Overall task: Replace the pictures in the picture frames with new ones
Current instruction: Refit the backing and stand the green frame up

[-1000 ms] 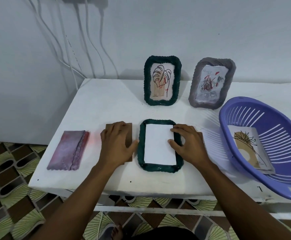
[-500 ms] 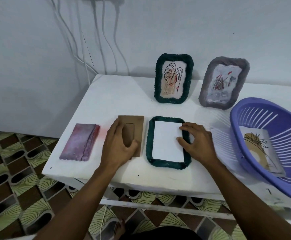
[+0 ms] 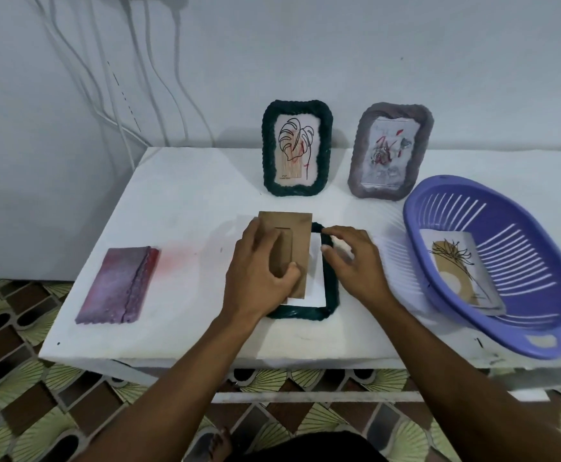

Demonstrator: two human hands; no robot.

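Observation:
A dark green frame (image 3: 331, 291) lies face down at the table's middle with a white picture back (image 3: 316, 281) showing inside it. My left hand (image 3: 259, 271) grips a brown backing board (image 3: 289, 241) and holds it over the frame's left half. My right hand (image 3: 356, 261) rests on the frame's right rim, fingers curled at its top corner. A pink-purple frame (image 3: 119, 285) lies flat at the left. Two frames stand at the back: a green one (image 3: 296, 151) with a leaf drawing and a grey one (image 3: 389, 151).
A purple slotted basket (image 3: 539, 288) sits at the table's right and overhangs the front edge; a picture card (image 3: 462, 278) lies in it. The white table (image 3: 185, 201) stands against a wall with hanging cables (image 3: 145, 78). Patterned floor tiles show below.
My left hand has lifted the brown backing board from the table left of the frame and carried it right, over the frame. My right hand stayed at the frame's right rim.

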